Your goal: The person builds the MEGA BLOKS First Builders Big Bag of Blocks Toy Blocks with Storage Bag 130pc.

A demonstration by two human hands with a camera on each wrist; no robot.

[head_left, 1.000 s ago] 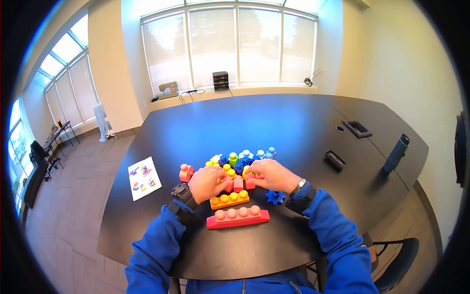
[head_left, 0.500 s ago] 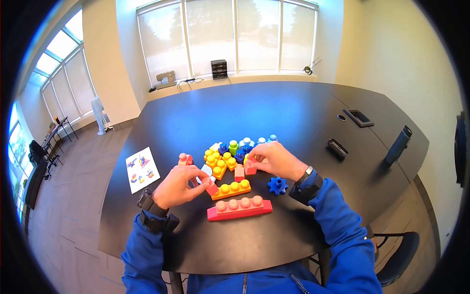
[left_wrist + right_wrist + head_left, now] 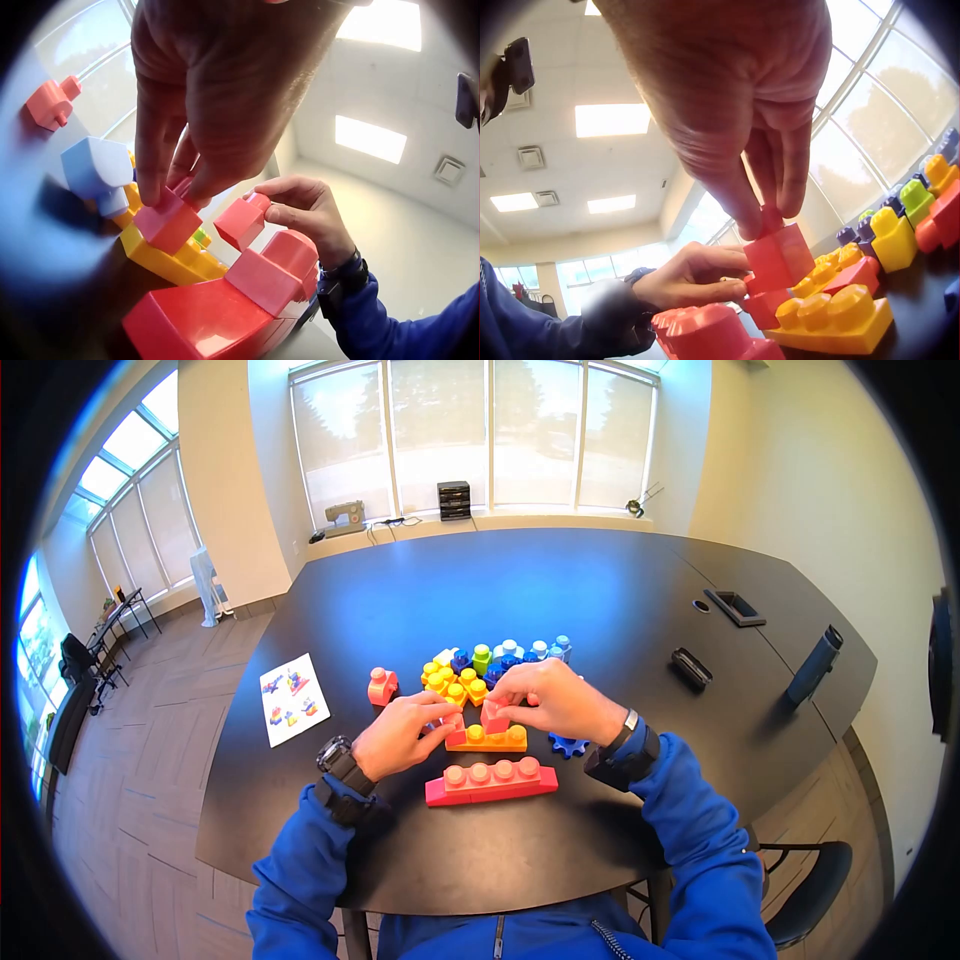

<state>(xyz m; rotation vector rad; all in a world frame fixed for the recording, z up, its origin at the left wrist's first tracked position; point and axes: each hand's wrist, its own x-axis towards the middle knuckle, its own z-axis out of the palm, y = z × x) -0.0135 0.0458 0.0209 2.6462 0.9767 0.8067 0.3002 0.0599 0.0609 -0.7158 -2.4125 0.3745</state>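
Observation:
My left hand [image 3: 400, 735] pinches a small red block [image 3: 169, 223] at the left end of a yellow four-stud brick [image 3: 507, 740], where the block covers the end stud. Above that brick, my right hand [image 3: 555, 698] pinches a second red block [image 3: 780, 255] by its stud, between thumb and fingertips. Closer to the body lies a long red piece with sloped ends and several pink studs [image 3: 490, 785]. A light blue block [image 3: 97, 169] lies beside the left hand. Below the right hand, a blue gear-shaped piece [image 3: 570, 746] is partly hidden.
Several yellow, green and blue blocks [image 3: 482, 658] cluster beyond the hands. A pink block [image 3: 382, 687] stands left, near a sheet with pictures of block builds [image 3: 295, 700]. To the right are a black case [image 3: 691, 670] and a dark bottle [image 3: 815, 667].
The left hand has drawn a red block from the pile to the yellow brick's left end. The right hand has lifted another red block and brought it left over that brick.

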